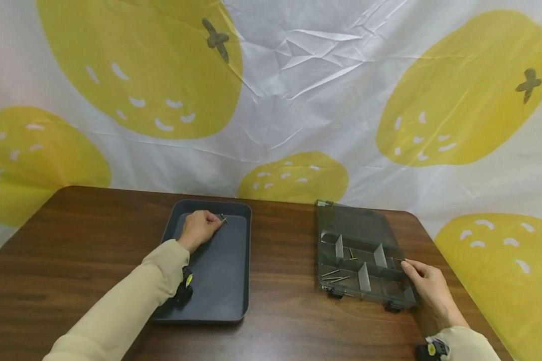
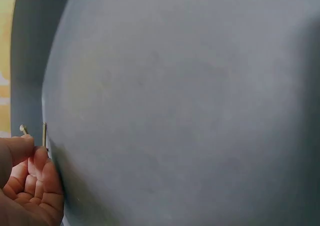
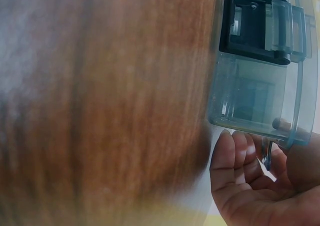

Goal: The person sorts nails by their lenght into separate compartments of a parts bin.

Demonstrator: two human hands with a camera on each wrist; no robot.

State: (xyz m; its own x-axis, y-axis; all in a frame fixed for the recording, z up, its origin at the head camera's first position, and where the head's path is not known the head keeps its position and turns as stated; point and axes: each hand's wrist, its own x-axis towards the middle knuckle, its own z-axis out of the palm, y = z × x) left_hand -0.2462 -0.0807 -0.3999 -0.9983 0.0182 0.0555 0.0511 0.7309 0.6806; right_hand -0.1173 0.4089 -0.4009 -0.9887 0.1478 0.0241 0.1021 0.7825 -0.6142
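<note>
My left hand (image 1: pixel 199 229) is over the far part of a dark grey tray (image 1: pixel 217 296), pinching a small brass-coloured screw (image 2: pixel 23 129) between thumb and fingertips. Beside those fingertips a second screw (image 2: pixel 44 135) shows; whether it is also held I cannot tell. At the right, my right hand (image 1: pixel 429 286) grips the right edge of a smoky clear plastic compartment box (image 1: pixel 357 220), thumb at the rim and fingers curled by the side. A shiny sliver (image 3: pixel 268 156) shows between that thumb and fingers. Several screws (image 1: pixel 336 279) lie in the box's front left compartment.
Pale dividers (image 1: pixel 364 277) split the box, and another screw (image 1: pixel 353 254) lies in a middle compartment. Black latches (image 3: pixel 255 25) sit along its near side. Both containers stand on a brown wooden table (image 1: pixel 284 281), with a lemon-print cloth (image 1: pixel 298 100) hanging behind.
</note>
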